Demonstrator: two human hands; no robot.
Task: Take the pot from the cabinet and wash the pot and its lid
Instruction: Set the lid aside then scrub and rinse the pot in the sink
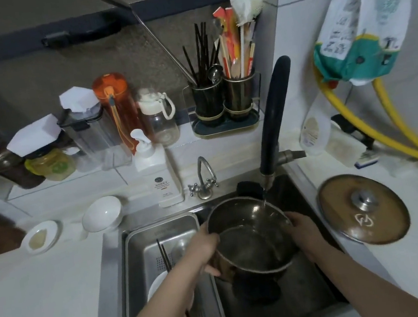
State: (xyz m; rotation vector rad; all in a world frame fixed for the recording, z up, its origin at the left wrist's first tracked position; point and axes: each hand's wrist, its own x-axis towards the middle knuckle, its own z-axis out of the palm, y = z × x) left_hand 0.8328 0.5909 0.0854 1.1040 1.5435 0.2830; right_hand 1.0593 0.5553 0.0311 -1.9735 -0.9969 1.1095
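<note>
In the head view we see the pot (251, 235) held over the sink (311, 286), tilted so its open mouth faces up and toward us. The left hand (207, 250) grips the pot's left rim and wall, its fingers (213, 272) wrapped around the outside. The right hand (305, 233) holds the right rim, fingers curled over the edge. A thin stream of water falls from the dark faucet (274, 114) onto the far right part of the pot's rim. The lid (364, 209) lies flat on the white desk (35, 303) to the right of the sink, knob up, well apart from the pot. In the sink's left part sits a metal drain basket (143, 237) with chopsticks (166, 258) and a white plate (157, 284) inside. Far on the desk, left of the faucet, stands a white pump bottle (157, 171), with a white bowl (102, 213) to its left. A utensil holder (224, 102) sits on the ledge behind.
</note>
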